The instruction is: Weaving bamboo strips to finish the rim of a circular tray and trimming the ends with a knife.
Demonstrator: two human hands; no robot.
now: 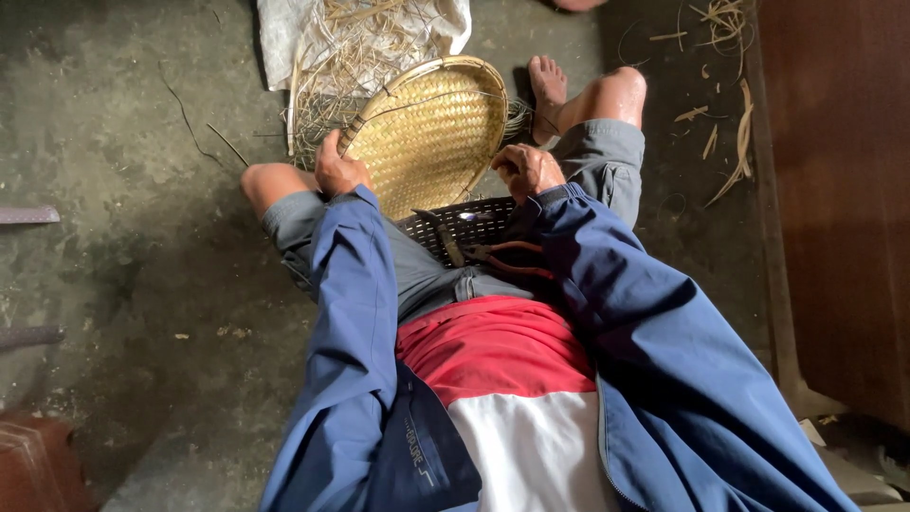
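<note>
The woven bamboo tray stands tilted on its edge between the person's knees, at about twelve o'clock from the lap, its pale yellow weave facing the camera and its rim bound with a darker strip. The left hand clasps the rim at the tray's eight o'clock side, fingers curled over the edge. The right hand is closed into a loose fist at the tray's four o'clock edge, touching the rim; what it pinches, if anything, cannot be made out. Just below the tray, at six o'clock, a dark plastic basket rests on the lap, and a pair of pliers with orange handles lies across it. Behind the tray, at eleven o'clock, loose bamboo strips are piled on a white sack on the concrete floor.
</note>
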